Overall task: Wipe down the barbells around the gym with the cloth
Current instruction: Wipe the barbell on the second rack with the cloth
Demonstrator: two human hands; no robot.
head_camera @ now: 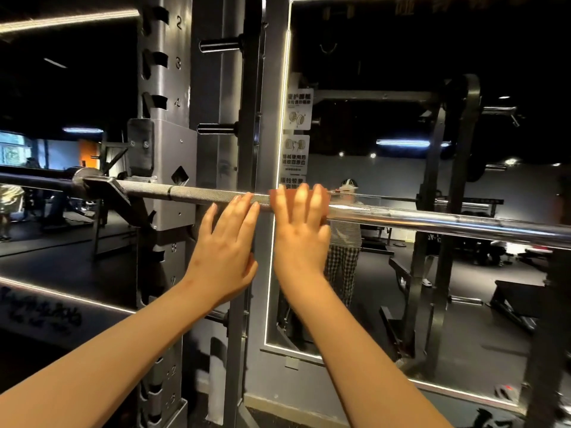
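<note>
Dark gym space surrounds a steel rack upright [173, 143], with a mirror [386, 118] behind it. The barbell [432, 222] lies level across the view, its left part resting in a rack hook [105, 188].

The left hand [225, 242] is released, fingers straight, their tips touching the knurled stretch of the bar. Just beside it the right hand [301, 233], blurred, lies flat with extended fingers over a reddish cloth [273, 200], pressing it onto the bar where the knurling gives way to smooth chrome. Neither hand is clenched round anything.

The main risk looks to be the cloth. It is only pressed from one side, not wrapped, so a quick stroke could let it slide off and drop to the floor. It may also leave the underside of the bar unwiped. The knurling might snag the fabric and bunch it. Because the bar merely sits in its hook, a hard sideways push could roll or shift it. The left fingertips lie close enough to be caught by the cloth's travel.
</note>
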